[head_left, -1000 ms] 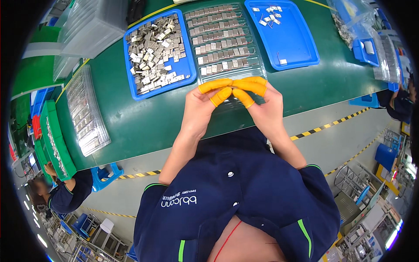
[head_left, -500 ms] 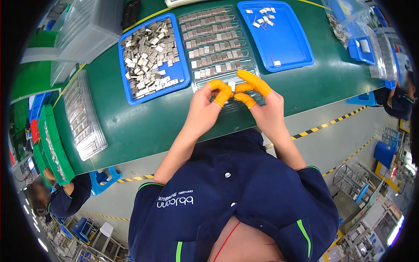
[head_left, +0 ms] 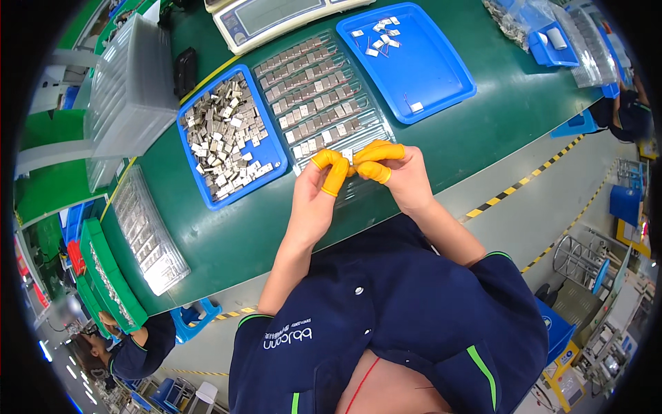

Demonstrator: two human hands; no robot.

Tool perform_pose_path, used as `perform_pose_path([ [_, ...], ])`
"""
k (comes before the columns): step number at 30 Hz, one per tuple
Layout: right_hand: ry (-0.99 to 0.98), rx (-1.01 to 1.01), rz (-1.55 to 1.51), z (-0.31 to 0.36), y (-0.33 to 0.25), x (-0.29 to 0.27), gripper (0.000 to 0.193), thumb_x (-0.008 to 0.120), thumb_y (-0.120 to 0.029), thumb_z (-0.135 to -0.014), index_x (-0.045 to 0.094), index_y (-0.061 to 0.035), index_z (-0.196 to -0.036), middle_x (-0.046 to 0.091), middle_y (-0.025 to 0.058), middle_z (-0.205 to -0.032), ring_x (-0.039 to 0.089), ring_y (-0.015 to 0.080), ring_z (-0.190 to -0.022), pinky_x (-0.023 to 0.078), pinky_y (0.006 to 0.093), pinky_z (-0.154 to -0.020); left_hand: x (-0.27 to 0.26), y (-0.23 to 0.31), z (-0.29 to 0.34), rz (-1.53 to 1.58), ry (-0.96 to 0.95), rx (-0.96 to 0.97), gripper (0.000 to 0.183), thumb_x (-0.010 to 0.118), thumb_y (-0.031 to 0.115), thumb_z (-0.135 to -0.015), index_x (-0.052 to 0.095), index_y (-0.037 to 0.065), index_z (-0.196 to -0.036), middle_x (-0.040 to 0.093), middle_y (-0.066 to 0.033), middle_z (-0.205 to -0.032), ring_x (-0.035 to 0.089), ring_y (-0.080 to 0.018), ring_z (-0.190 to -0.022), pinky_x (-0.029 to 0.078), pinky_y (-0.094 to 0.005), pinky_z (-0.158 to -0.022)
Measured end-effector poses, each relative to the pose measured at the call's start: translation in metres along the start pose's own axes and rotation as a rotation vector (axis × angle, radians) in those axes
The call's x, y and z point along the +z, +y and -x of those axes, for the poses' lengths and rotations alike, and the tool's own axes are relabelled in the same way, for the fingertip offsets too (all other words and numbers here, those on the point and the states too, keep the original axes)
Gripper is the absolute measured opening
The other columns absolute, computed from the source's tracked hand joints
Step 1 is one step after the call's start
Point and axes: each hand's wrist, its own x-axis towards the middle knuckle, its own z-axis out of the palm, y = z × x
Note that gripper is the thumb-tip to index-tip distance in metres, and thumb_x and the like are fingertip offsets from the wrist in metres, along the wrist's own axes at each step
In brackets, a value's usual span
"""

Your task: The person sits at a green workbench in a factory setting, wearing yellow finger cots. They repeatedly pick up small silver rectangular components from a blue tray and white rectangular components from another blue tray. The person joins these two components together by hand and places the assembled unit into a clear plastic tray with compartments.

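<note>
Both my hands wear yellow finger cots and meet over the near end of a clear ridged plastic tray point(head_left: 378, 125). A small white rectangular piece point(head_left: 348, 156) sits between my fingertips. My left hand point(head_left: 316, 193) is closed, thumb and forefinger pinching the piece's left side. From the other side my right hand point(head_left: 407, 181) closes on it too, its fingers partly hiding it. Rows of small silver-grey and white rectangular pieces with thin wires lie in the clear tray.
Left of it, a blue tray point(head_left: 256, 155) holds a heap of similar pieces. Another blue tray point(head_left: 431, 76) on the right has several white wired ones. A scale point(head_left: 276, 21) stands beyond. Stacked clear trays point(head_left: 131, 103) and a filled clear tray point(head_left: 146, 231) are leftward; a co-worker point(head_left: 141, 348) sits there.
My right forefinger, raised before, has come down onto the white piece. The view has turned and shifted, bringing more of the scale into sight. Both hands stay together.
</note>
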Motion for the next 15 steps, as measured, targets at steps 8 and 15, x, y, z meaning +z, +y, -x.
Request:
perform_pose_path([
  [8, -0.211, 0.289, 0.026, -0.019, -0.016, -0.027, 0.018, 0.072, -0.006, -0.074, 0.067, 0.0026, -0.089, 0.066, 0.0068, -0.086, 0.061, 0.0116, -0.080, 0.049, 0.0239, -0.074, -0.011, 0.016, -0.013, -0.686, -0.135, 0.301, 0.012, 0.058, 0.004, -0.080, 0.057, 0.004, -0.092, 0.055, -0.0058, -0.092, 0.046, -0.0225, -0.089, 0.032, -0.0327, -0.084],
  [15, -0.299, 0.256, 0.253, -0.025, -0.028, -0.036, 0.018, 0.073, -0.001, -0.070, 0.068, 0.0030, -0.086, 0.065, 0.0058, -0.088, 0.060, 0.0125, -0.079, 0.048, 0.0244, -0.074, -0.003, 0.028, -0.012, -0.897, -0.207, 0.345, 0.013, 0.062, 0.010, -0.079, 0.059, 0.006, -0.091, 0.057, -0.0045, -0.094, 0.047, -0.0241, -0.094, 0.029, -0.0347, -0.087],
])
